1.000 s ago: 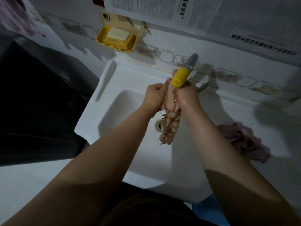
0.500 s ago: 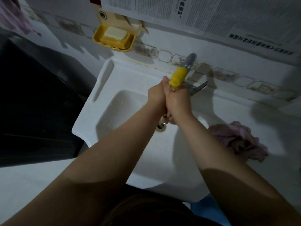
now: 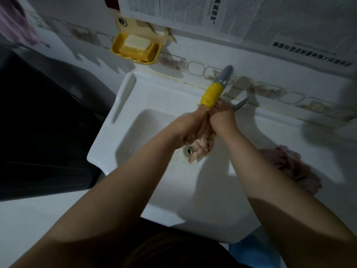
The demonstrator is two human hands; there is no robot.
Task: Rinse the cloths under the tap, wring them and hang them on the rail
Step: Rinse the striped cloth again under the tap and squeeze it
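A pale striped cloth [image 3: 202, 146] is bunched between both my hands over the white sink [image 3: 139, 97], right under the tap [image 3: 216, 88] with its yellow spout sleeve. My left hand [image 3: 185, 126] grips it from the left, my right hand [image 3: 222, 118] from the right, palms pressed together. The cloth's lower end hangs out below my hands, just above the drain [image 3: 190, 150]. A second, pink cloth [image 3: 291, 167] lies crumpled on the sink's right ledge. No rail is visible.
A yellow soap dish [image 3: 135, 48] holding a bar of soap hangs on the wall at the back left. Newspaper sheets [image 3: 251, 18] cover the wall above. A dark appliance [image 3: 38, 122] stands left of the sink. Pink fabric [image 3: 13, 26] hangs at the top left.
A second ago the cloth hung long and twisted below my hands. Half a second ago my hands closed over it, nearly hiding it. Now its lower end shows again above the drain.
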